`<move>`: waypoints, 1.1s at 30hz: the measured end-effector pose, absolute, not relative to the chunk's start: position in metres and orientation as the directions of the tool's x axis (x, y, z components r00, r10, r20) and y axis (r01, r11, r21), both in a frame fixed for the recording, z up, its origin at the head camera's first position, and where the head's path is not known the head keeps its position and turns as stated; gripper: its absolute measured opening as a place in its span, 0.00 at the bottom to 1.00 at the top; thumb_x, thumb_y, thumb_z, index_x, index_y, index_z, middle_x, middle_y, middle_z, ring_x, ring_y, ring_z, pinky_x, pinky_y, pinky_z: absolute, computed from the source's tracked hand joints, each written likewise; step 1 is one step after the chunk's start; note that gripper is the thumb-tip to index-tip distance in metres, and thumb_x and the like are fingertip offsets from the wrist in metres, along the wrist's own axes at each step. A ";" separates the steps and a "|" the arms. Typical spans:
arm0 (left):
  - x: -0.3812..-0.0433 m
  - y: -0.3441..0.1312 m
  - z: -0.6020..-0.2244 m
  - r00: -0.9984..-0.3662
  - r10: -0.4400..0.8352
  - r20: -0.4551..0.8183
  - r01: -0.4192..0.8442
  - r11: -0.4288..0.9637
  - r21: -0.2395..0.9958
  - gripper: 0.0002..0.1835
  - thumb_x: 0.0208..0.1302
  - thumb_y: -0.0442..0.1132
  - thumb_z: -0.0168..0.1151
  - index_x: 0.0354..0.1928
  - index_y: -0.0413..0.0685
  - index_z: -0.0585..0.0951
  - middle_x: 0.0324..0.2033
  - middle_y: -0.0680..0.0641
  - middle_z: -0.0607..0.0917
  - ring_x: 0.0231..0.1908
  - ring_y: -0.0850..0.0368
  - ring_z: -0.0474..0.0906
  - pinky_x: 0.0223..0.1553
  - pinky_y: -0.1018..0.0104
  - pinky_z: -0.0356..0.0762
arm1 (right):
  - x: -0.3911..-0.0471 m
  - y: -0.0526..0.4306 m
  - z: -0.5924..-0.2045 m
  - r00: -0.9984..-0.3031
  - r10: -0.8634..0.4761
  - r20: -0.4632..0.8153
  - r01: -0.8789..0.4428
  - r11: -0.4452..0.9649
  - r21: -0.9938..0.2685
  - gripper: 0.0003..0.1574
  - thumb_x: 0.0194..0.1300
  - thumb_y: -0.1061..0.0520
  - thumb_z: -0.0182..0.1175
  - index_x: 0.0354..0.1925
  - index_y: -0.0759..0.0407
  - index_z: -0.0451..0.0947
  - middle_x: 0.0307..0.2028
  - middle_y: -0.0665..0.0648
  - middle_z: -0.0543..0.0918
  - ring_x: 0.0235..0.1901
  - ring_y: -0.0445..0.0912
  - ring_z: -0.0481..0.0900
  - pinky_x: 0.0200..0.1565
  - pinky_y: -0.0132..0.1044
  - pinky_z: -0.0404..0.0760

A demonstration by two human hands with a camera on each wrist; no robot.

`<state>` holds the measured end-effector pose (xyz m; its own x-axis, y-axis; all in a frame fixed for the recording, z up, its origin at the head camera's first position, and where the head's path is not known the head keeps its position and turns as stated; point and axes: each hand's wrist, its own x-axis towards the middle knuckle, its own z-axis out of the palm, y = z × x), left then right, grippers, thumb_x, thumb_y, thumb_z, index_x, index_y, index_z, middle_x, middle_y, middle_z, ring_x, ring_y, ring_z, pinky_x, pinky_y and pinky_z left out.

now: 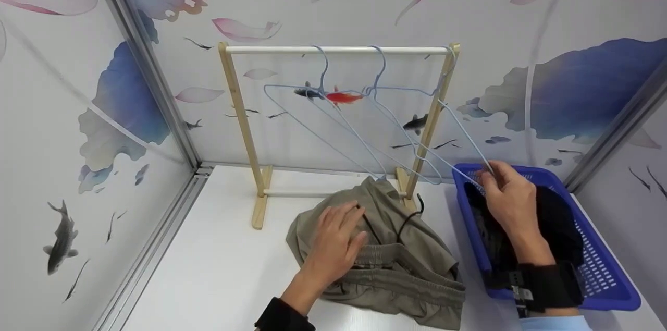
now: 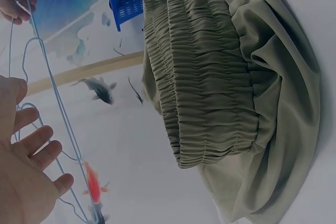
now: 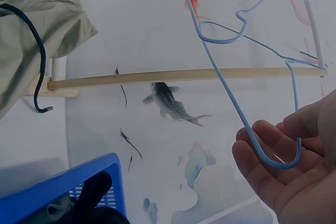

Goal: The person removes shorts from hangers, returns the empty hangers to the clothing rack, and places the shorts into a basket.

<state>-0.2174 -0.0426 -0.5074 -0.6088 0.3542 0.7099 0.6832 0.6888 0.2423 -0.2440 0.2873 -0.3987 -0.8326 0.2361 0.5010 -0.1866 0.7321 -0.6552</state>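
My right hand (image 1: 508, 203) pinches one end of a light-blue wire hanger (image 1: 462, 132), whose hook is at the right end of the rack's white rail (image 1: 276, 50). In the right wrist view, the fingers lie around the hanger's bent corner. My left hand (image 1: 333, 245), fingers extended and slightly spread, is over a pair of olive drawstring pants (image 1: 396, 284). The pants lie bunched on the table, gathered elastic waistband toward me, black drawstrings (image 1: 370, 224) loose on top. Two more blue wire hangers hang further left along the rail.
A small wooden rack (image 1: 242, 122) stands at the back of the white table (image 1: 208, 268). To the right sits a blue plastic basket (image 1: 599, 268) with dark clothes (image 1: 557, 221) inside. Printed panels with fish and petals enclose the back and sides.
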 end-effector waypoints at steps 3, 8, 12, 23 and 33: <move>-0.218 -0.046 -0.509 -0.595 0.358 0.720 0.693 0.682 0.233 0.23 0.82 0.50 0.49 0.66 0.41 0.78 0.63 0.39 0.78 0.64 0.44 0.74 0.63 0.39 0.70 | -0.242 0.287 -0.400 -0.818 0.249 0.519 -0.196 0.727 -0.658 0.16 0.74 0.64 0.59 0.57 0.66 0.82 0.47 0.67 0.88 0.37 0.36 0.82 0.39 0.17 0.66; -0.218 -0.051 -0.509 -0.593 0.360 0.721 0.698 0.675 0.238 0.24 0.82 0.49 0.50 0.66 0.40 0.77 0.62 0.38 0.78 0.64 0.43 0.74 0.62 0.36 0.70 | -0.239 0.286 -0.399 -0.733 0.250 0.633 -0.287 0.729 -0.621 0.19 0.69 0.70 0.59 0.58 0.71 0.80 0.52 0.71 0.84 0.49 0.62 0.82 0.48 0.33 0.72; -0.215 -0.054 -0.507 -0.618 0.355 0.701 0.688 0.676 0.265 0.23 0.78 0.44 0.58 0.68 0.40 0.76 0.63 0.38 0.78 0.65 0.43 0.73 0.62 0.35 0.69 | -0.236 0.282 -0.399 -0.631 0.256 0.733 -0.357 0.743 -0.567 0.19 0.64 0.72 0.61 0.54 0.72 0.81 0.49 0.72 0.83 0.52 0.65 0.79 0.53 0.56 0.73; -0.209 -0.057 -0.504 -0.668 0.323 0.671 0.649 0.693 0.313 0.24 0.78 0.44 0.58 0.69 0.41 0.75 0.64 0.38 0.77 0.65 0.42 0.73 0.64 0.40 0.69 | -0.215 0.264 -0.437 -0.533 0.290 0.795 -0.427 0.719 -0.548 0.22 0.57 0.73 0.69 0.52 0.67 0.85 0.52 0.69 0.84 0.55 0.63 0.78 0.61 0.24 0.65; -0.206 -0.055 -0.508 -0.691 0.289 0.663 0.615 0.717 0.328 0.25 0.77 0.45 0.59 0.69 0.40 0.74 0.64 0.37 0.75 0.66 0.42 0.71 0.64 0.39 0.68 | -0.197 0.239 -0.493 -0.544 0.250 0.801 -0.451 0.718 -0.530 0.27 0.52 0.73 0.72 0.52 0.67 0.84 0.50 0.69 0.84 0.50 0.62 0.78 0.59 0.19 0.62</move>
<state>-0.2059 -0.0551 -0.5080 -0.6909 0.2894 0.6625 0.6151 0.7169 0.3282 -0.1970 0.2388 -0.4926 -0.5435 0.2499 0.8013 -0.4512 0.7179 -0.5300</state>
